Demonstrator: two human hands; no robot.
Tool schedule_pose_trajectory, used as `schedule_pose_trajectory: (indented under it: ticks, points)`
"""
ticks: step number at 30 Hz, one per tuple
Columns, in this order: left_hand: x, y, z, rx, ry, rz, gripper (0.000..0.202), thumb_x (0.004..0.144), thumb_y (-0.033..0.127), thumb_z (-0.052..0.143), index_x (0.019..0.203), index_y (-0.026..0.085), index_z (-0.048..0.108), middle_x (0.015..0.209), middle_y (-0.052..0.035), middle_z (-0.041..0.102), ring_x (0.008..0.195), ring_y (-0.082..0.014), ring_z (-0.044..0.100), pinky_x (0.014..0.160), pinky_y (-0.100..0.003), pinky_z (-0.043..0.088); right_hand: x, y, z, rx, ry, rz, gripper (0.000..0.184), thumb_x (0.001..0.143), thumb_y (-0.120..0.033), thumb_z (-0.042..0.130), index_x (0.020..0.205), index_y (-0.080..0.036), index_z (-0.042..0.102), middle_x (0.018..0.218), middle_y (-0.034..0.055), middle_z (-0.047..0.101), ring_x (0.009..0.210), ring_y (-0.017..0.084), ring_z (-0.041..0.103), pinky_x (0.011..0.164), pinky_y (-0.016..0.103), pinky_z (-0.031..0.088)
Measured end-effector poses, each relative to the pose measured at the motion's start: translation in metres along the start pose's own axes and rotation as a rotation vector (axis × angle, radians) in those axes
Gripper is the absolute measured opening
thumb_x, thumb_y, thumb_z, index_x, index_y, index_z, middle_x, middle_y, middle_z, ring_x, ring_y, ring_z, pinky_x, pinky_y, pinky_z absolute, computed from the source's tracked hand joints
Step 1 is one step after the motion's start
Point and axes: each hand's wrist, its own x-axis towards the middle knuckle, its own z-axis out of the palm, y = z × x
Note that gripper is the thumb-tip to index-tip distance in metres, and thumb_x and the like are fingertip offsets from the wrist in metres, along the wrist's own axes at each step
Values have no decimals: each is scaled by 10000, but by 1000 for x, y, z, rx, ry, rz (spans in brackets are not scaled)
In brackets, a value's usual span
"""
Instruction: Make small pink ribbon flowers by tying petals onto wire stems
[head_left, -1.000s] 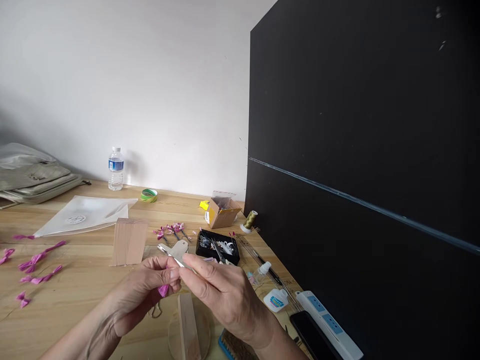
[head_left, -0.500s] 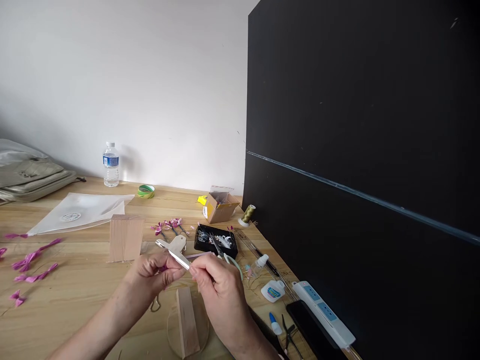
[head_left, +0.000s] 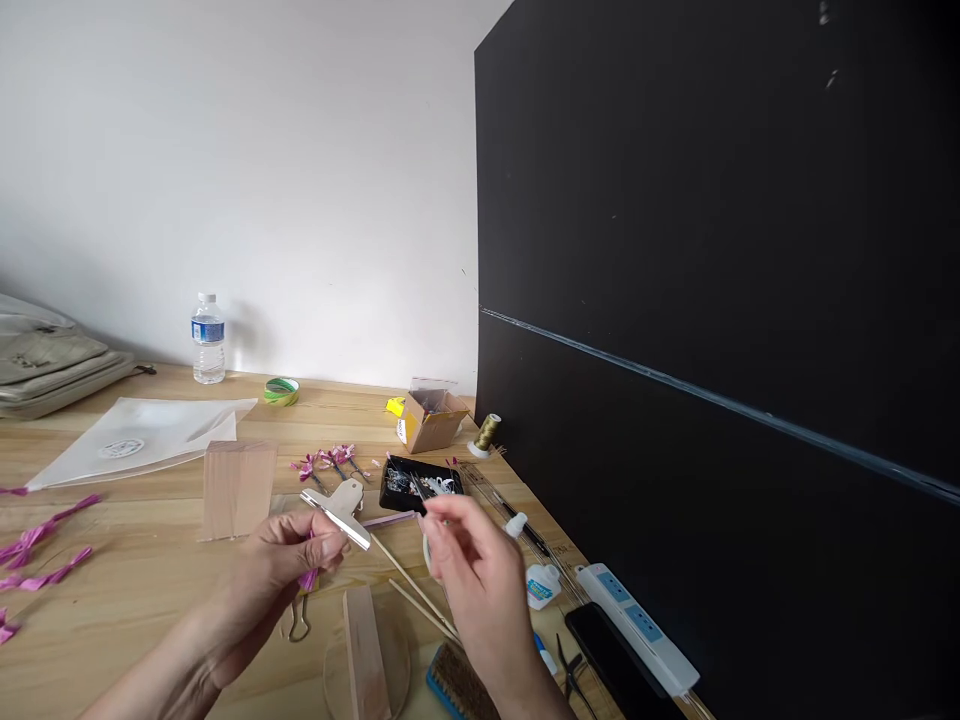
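Note:
My left hand (head_left: pixel 277 565) is closed, thumb and fingers pinching a silver bulldog clip (head_left: pixel 346 508) by its long jaw. Bits of pink ribbon-like material (head_left: pixel 308 577) show below that thumb. To the right, my right hand (head_left: pixel 480 580) is raised with thumb and forefinger pinched together; anything between the tips is too fine to make out. Behind its fingertips lies a black tray (head_left: pixel 397 490) of small white and clear pieces, with dark scissor blades over it. A wooden bar (head_left: pixel 364 640) rests on a round disc (head_left: pixel 337 670) below the hands.
A wooden block (head_left: pixel 238 490) stands left of the clip, with pink flower sprigs (head_left: pixel 330 460) behind. Pink twisted strips (head_left: pixel 45 535) lie far left. Right are a glue bottle (head_left: pixel 541 587), a brush (head_left: pixel 461 685), pliers (head_left: pixel 571 668), a phone (head_left: pixel 615 650) and a power strip (head_left: pixel 637 628).
My right hand has moved away from the clip to the right, leaving a gap. The clip stays in my left hand. The view has shifted slightly right, and the brush and thin sticks are uncovered.

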Motion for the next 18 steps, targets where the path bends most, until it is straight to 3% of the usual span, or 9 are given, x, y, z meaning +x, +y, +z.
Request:
schedule_pose_trajectory:
  ticks: [2,4,6,8,12,16,18]
  points:
    - [0,0,0,-112,-69,-75,326,535,419,802,503,160,607,526,23,519,553,-116,376,551,-226,290,-3,-3,-8,-216,98,-377,171,853,-90,480,912,-190,605,842,59,667,737,152,648,628,247,529]
    - [0,-1,1,-162,-122,-108,318,510,396,823,502,155,616,515,27,518,558,-114,379,565,-224,290,-3,-9,-11,-328,-9,-666,249,858,-41,477,1017,-185,604,993,86,679,862,157,650,730,246,530]
    - [-1,-1,1,-177,-157,-116,307,527,383,821,503,155,617,513,34,508,558,-110,368,566,-222,284,-1,-13,-9,-355,-191,-793,264,883,-56,468,1105,-151,575,1079,106,667,886,150,649,735,230,532]
    - [-2,-2,1,-164,-174,-120,298,557,380,806,509,159,612,520,38,503,554,-108,343,554,-223,269,3,-15,-5,-356,-303,-806,249,908,-75,438,1118,-114,566,1082,118,666,858,149,653,684,227,539]
    - [-5,-4,2,-85,-167,-119,323,561,411,791,503,162,593,532,34,492,551,-111,312,517,-225,233,7,-7,2,-346,-351,-718,237,924,-94,393,939,-112,629,848,83,690,681,144,639,563,238,516]
    - [-5,-5,6,29,-117,-64,308,586,422,760,506,175,595,528,37,465,525,-113,304,499,-232,241,1,-2,7,-274,-293,-551,253,909,-118,403,787,-159,621,683,30,633,584,121,577,529,226,477]
    - [-4,-5,8,165,-87,61,290,617,405,734,484,186,598,506,33,456,506,-120,328,497,-242,259,-3,-3,11,-221,-242,-381,238,876,-110,411,728,-174,586,599,-1,587,544,115,552,514,226,451]
